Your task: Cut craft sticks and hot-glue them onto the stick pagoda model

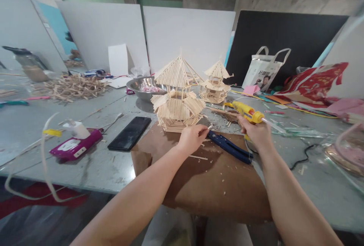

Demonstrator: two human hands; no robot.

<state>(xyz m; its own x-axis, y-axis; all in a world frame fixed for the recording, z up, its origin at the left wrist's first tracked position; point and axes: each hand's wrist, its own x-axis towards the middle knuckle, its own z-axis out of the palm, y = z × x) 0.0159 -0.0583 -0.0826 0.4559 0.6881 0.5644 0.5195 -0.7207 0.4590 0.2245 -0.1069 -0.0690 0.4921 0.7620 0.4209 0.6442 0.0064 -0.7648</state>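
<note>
My left hand (192,137) is closed in a pinch on a thin wooden stick, just in front of the base of a tall stick-built pagoda model (178,96). My right hand (256,132) grips a yellow glue gun (247,112), its nozzle pointing left and away from me. The pagoda stands at the far edge of a brown paper sheet (210,177). Blue-handled cutters (229,146) lie on the sheet between my hands. A loose stick (198,157) lies on the paper below my left hand.
A smaller pagoda model (215,82) stands behind, with a steel bowl (143,86) to its left. A black phone (130,133) and a pink power strip (75,143) lie at the left. A heap of sticks (72,86) sits far left; bags (265,69) and clutter fill the right.
</note>
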